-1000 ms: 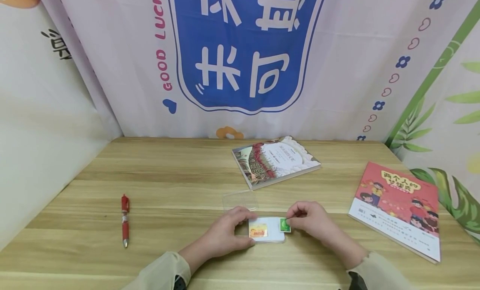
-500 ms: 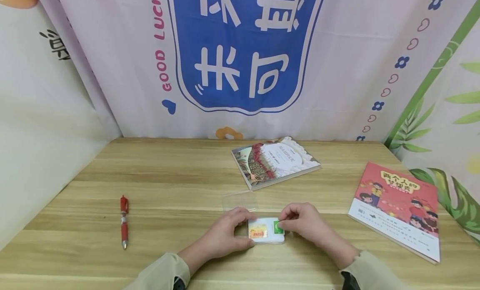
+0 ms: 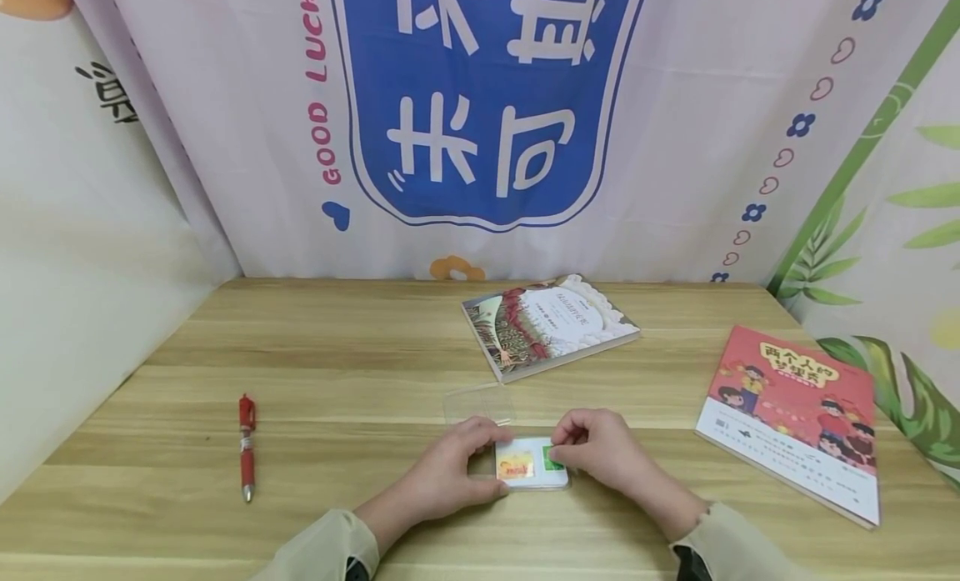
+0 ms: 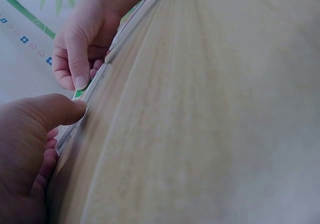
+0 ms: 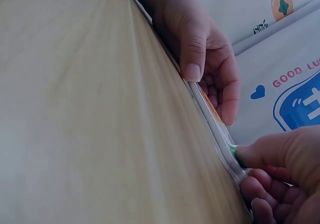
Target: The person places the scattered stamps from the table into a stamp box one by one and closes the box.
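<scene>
A small white rectangular case [image 3: 537, 448] with rounded corners lies flat on the table before me. My left hand [image 3: 442, 471] holds its left end, thumb on the near edge and fingers on the far one. At that same end sits a yellow-orange picture piece [image 3: 515, 464]. Between thumb and fingertips, my right hand [image 3: 609, 453] pinches a small green card [image 3: 551, 459] over the right end of the case. Seen low in the right wrist view, the green card [image 5: 233, 149] lies close against the case's top, partly hidden by the thumb.
Just behind the case lies a clear plastic lid [image 3: 476, 402]. Farther back is an illustrated book [image 3: 555, 323], and a red book [image 3: 798, 423] lies at the right. A red pen [image 3: 247, 449] rests at the left. Printed cloth [image 3: 675, 147] hangs behind the wooden table [image 3: 337, 339].
My right hand has moved left, carrying the green card from the right edge of the case further in over its surface. The left hand has kept its hold on the case.
</scene>
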### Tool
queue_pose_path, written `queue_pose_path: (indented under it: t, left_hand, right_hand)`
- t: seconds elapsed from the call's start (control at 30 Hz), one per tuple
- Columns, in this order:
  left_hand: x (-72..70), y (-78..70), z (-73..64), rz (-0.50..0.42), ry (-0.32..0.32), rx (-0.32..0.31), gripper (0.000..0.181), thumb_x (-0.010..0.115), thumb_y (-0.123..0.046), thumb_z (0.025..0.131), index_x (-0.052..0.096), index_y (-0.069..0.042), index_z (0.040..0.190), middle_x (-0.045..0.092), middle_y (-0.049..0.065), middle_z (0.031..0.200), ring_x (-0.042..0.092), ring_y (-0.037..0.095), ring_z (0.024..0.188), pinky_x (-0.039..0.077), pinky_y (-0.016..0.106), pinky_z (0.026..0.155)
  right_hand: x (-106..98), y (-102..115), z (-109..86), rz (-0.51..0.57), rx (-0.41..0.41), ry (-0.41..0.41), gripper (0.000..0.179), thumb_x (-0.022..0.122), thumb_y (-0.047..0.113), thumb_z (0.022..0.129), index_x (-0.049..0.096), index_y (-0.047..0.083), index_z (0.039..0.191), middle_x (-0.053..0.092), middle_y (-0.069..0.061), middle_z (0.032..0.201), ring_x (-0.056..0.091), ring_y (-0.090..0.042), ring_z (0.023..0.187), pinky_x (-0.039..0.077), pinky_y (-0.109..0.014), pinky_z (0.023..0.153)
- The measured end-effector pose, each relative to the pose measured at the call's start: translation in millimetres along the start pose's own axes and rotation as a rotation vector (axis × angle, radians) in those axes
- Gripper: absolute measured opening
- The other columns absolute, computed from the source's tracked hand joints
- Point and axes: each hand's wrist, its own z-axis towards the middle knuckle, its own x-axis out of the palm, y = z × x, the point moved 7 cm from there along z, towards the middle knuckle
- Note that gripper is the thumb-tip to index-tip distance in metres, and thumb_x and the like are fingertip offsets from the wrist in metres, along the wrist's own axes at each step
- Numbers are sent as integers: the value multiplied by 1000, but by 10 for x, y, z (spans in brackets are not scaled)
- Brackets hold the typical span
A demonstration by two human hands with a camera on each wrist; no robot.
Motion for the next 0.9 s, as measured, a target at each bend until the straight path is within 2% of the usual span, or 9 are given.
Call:
queue_pose_path:
  t: [0.5,0.8,0.9]
  left_hand:
    - [8,2,1,-12,8,-10,48,76,-23,72,61,-14,116,55,-5,114,51,14,101,44,30,90]
    - [0,-2,-3,17,7,-1,48,76,-24,72,60,-15,117,55,-5,115,51,14,102,44,33,91]
    - [-6,-11,-9,-10,15,-9,49,75,-24,73,60,-14,119,53,-4,115,50,15,103,44,34,91]
  right_hand:
    - [35,14,8,-35,4,-12,10,72,5,72,63,7,75,57,1,66,49,-11,60,42,-19,51]
    - [20,47,10,-43,24,-26,10,72,6,73,63,7,77,54,1,67,47,-12,61,40,-19,51]
    - [-8,61,25,-49,19,-28,7,71,8,75,64,8,77,55,1,67,48,-11,61,41,-19,51]
